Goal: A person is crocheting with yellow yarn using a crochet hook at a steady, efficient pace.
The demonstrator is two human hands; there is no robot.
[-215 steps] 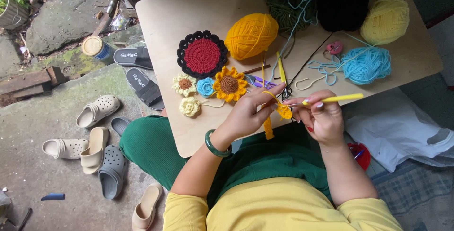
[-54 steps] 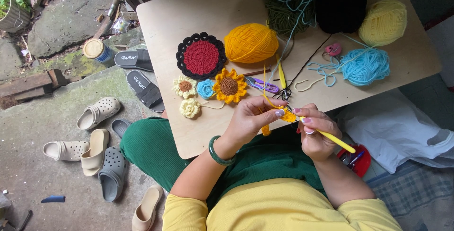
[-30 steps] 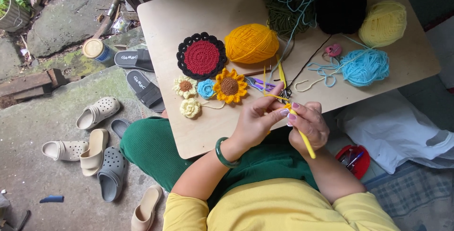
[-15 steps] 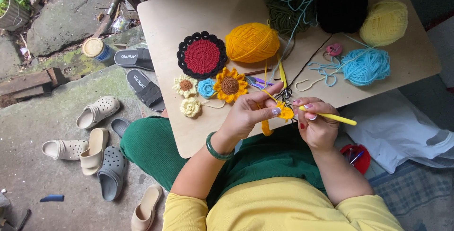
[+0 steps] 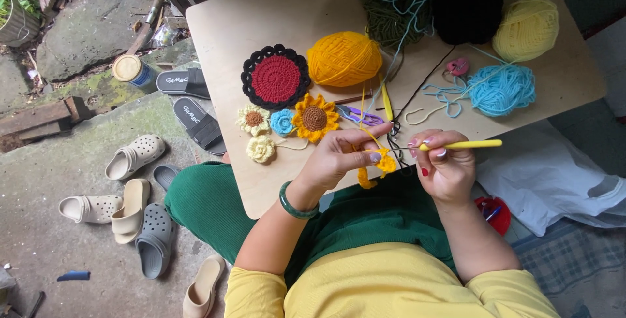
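Small orange crochet piece (image 5: 381, 163): centre of the frame, just below the table's near edge, pinched between thumb and fingertips of the left hand (image 5: 339, 156). It lies to the right of that hand's palm and to the left of the right hand (image 5: 447, 168), between the two. A thin orange strand runs up from it toward the tabletop.

Left hand: fingers curled narrow, closed on the orange piece; green bangle (image 5: 297, 204) on the wrist.

Right hand: closed around a yellow crochet hook (image 5: 464, 144), held level, handle pointing right, tip toward the orange piece.

Wooden table (image 5: 261, 181), upper centre of frame, bearing:
- orange yarn ball (image 5: 343, 58), centre;
- red and black round mat (image 5: 275, 77), to its left;
- sunflower motif (image 5: 315, 118), small blue flower (image 5: 283, 122) and two cream flowers (image 5: 253, 120), in a cluster below the mat;
- purple-handled scissors (image 5: 362, 116), right of the sunflower;
- black yarn (image 5: 468, 5), pale yellow yarn ball (image 5: 527, 28), blue yarn (image 5: 502, 88), upper right.

Containers: tin can (image 5: 130, 70) on the ground, upper left, top closed; contents cannot be told. Red tub (image 5: 493, 214), lower right, holds small items too small to tell.
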